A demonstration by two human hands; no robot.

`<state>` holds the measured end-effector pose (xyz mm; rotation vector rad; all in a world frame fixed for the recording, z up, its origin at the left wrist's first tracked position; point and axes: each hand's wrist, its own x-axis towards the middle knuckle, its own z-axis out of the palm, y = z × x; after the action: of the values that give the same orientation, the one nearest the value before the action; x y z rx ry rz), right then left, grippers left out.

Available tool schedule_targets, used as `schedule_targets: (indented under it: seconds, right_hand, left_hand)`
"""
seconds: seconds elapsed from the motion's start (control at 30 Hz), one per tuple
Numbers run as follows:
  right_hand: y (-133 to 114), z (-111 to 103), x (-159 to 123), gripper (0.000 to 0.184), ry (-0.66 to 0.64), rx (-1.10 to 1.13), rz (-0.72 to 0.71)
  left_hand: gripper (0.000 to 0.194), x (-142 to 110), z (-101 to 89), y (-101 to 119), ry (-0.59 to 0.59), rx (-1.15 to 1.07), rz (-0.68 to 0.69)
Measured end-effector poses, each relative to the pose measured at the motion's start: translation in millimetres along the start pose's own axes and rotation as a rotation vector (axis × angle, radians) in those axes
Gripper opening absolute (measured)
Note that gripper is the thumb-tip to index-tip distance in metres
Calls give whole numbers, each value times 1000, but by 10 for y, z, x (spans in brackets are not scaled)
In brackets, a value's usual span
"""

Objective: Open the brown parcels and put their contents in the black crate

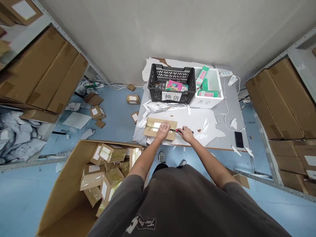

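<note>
From my remote seat, the head view is centred on a taped cardboard box (149,132), which lies flat near the close edge of the table (233,105), slightly left of the table's middle. I rest the left hand (163,130) palm down on its top, fingers extended rather than clasping, presumably to keep the box from sliding. The right hand (187,133) is closed around a red-and-black tool (176,130), apparently a cutter, whose front end meets the box's right end; holding it low and level would suit work along the tape, though its blade is too small to make out. Beyond, a labelled black crate (155,94) and, to its right, a white bin (208,102) stand at the far side, probably so that the near surface serves as working space. At near left, a large carton (61,194) holds many small boxes (113,153), seemingly within easy reach.
</note>
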<state>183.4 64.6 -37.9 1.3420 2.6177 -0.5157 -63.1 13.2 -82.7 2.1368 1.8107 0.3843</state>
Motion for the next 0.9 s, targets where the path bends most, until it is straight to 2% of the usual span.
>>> schedule_targets:
  seconds: [0.1, 0.17, 0.3, 0.37, 0.43, 0.53, 0.63, 0.7, 0.8, 0.9]
  right_hand:
    - [173, 35, -119, 41, 26, 87, -7]
    - [367, 118, -285, 39, 68, 217, 44]
    - [656, 384, -578, 49, 214, 683, 337]
    - [673, 505, -616, 56, 279, 945, 494]
    - [640, 587, -585, 59, 338, 1153, 591]
    - [646, 654, -481, 61, 405, 1311, 670]
    - [879, 734, -400, 58, 434, 1327, 779]
    - [1169, 841, -394, 53, 454, 1240, 867]
    - [1669, 1107, -459, 43, 439, 948, 948]
    - [2019, 1419, -549, 35, 339, 735, 991]
  left_hand:
    - [39, -2, 7, -10, 10, -3, -12]
    - [38, -3, 10, -15, 14, -13, -23]
    - [40, 27, 18, 78, 37, -34, -77]
    - [45, 75, 28, 211, 42, -34, -138]
    - [54, 156, 48, 398, 24, -18, -222]
    - [61, 318, 92, 692, -4, 20, -353]
    - [54, 444, 114, 851, 17, 22, -418]
    - [52, 446, 91, 825, 9, 11, -384]
    - [55, 291, 1, 622, -37, 26, -271]
    - [59, 35, -131, 356, -36, 78, -287]
